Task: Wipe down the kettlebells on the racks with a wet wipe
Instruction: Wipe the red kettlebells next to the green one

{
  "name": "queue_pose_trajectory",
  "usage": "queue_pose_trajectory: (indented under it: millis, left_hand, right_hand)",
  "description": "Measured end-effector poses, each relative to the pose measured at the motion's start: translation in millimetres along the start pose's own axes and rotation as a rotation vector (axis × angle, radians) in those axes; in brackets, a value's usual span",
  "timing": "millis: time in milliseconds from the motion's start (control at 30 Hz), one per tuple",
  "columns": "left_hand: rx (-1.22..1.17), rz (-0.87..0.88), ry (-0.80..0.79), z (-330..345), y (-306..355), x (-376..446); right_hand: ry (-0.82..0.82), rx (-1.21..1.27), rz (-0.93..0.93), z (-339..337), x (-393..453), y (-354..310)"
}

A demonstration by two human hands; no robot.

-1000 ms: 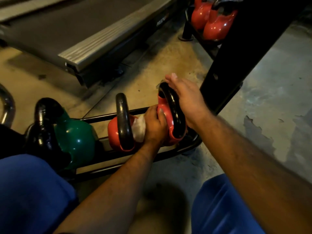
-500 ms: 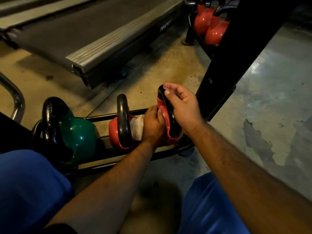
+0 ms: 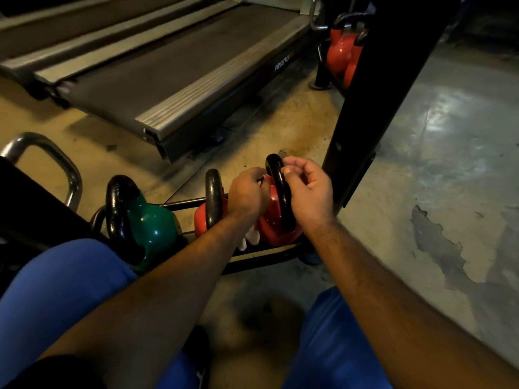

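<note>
Centre of frame: left hand (image 3: 248,196) holds the wet wipe (image 3: 250,236) against the red kettlebell (image 3: 276,220) on the low rack (image 3: 258,255); right hand (image 3: 309,189) beside its black handle (image 3: 276,186), grip loosely curled, holding nothing.

Only one readable marking: pale slanted lettering on the dark side rail of the treadmill (image 3: 179,88), near its rear end, reading roughly "PROZIO", last letters unclear in the dim light. No legible numbers or labels on the red kettlebell (image 3: 276,220), the green kettlebell (image 3: 153,226) or the black upright post (image 3: 373,88)
</note>
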State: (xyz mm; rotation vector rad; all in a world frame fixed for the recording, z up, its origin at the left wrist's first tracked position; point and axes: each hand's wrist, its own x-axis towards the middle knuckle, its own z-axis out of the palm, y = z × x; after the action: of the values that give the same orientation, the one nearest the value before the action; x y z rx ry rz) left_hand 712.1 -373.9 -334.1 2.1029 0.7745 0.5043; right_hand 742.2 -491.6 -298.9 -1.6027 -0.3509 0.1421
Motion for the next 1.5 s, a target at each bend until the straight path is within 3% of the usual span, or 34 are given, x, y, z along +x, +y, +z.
queue_pose_trajectory:
  millis: [267,600,700,933,1067,1233,1333,1500]
  left_hand:
    - [0.421,0.206,-0.134,-54.6,-8.8,-11.4]
    - [0.509,0.545,-0.184,-50.9,-38.0,-90.2]
    - [0.528,0.464,-0.172,-46.2,-48.0,-115.4]
    - [0.592,0.012,-0.338,-38.0,-97.4,-164.3]
    - [0.549,-0.207,-0.417,-26.1,-126.7,-167.5]
    - [0.557,-0.391,-0.467,1.6,-184.9,-152.7]
    - [0.545,-0.437,-0.479,18.3,-213.8,-149.3]
    - [0.54,-0.385,-0.428,33.3,-242.2,-140.5]
  right_hand:
    - [-0.204,-0.055,-0.015,10.9,-38.6,-4.1]
    - [-0.254,-0.116,0.145,-4.8,-99.2,53.7]
    - [-0.22,-0.135,0.206,-12.9,-113.8,76.3]
    - [-0.25,-0.39,0.456,-16.9,-141.0,148.5]
    - [-0.373,-0.619,0.56,-10.6,-142.3,185.4]
    - [-0.563,-0.713,0.649,20.5,-126.0,236.7]
    - [-0.631,-0.652,0.73,41.4,-121.3,267.5]
    - [-0.579,-0.713,0.628,67.9,-122.8,294.8]
